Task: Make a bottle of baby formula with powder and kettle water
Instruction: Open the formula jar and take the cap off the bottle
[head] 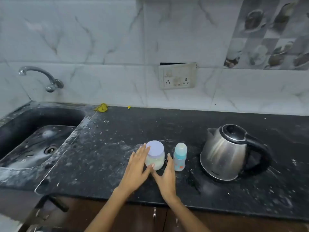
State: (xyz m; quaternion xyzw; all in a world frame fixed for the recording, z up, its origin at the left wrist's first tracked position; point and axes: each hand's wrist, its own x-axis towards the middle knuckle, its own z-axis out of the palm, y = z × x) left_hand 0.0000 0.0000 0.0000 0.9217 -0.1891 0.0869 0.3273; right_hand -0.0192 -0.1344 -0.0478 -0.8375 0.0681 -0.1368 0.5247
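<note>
Black counter (pixel 117 134), white marble wall, pale things in the middle

The counter is black, speckled and smeared white. Jar (pixel 155 159): lilac lid, cream powder. Baby bottle (pixel 179 157): pale teal cap and band, orange marks. Kettle (pixel 224 153): steel with black lid and handle. Yellow scrap (pixel 101 108) at the far edge; the wall tiles (pixel 83 39) are white with grey veins.

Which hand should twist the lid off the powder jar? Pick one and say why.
Right. The left hand already lies against the powder jar, so it can steady it, while the right hand is open beside the jar and free to reach the lid.
</note>
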